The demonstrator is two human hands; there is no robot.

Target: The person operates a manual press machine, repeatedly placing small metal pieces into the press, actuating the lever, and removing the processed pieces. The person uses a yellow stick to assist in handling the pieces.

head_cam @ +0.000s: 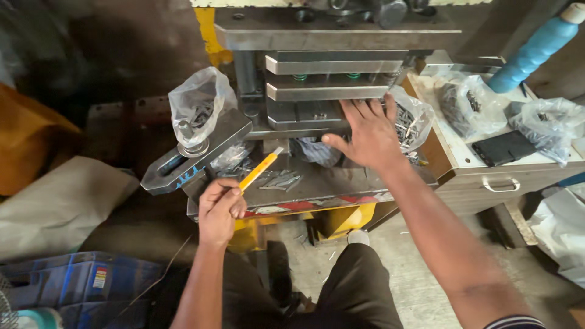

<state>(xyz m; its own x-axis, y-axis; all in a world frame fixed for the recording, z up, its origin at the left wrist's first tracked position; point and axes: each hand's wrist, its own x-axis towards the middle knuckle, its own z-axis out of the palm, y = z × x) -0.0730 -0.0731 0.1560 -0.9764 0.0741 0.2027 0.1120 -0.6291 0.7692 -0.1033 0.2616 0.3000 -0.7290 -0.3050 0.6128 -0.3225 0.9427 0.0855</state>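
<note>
Steel plates of a press [329, 79] stood stacked at the far middle, above a grey worktop [341, 183]. On that worktop the left hand [220, 210] clenched a yellow stick [259, 172], its white tip pointing far-right toward small metal pieces [280, 180] lying loose near the middle. To the right, the right hand [368, 137] lay flat, fingers [359, 109] spread and released, holding nothing, its tips at the lower plate. One clear bag [198, 106] of parts sat on a clamp [195, 152] at the left. Another bag [414, 119] sat just right of the right hand.
</note>
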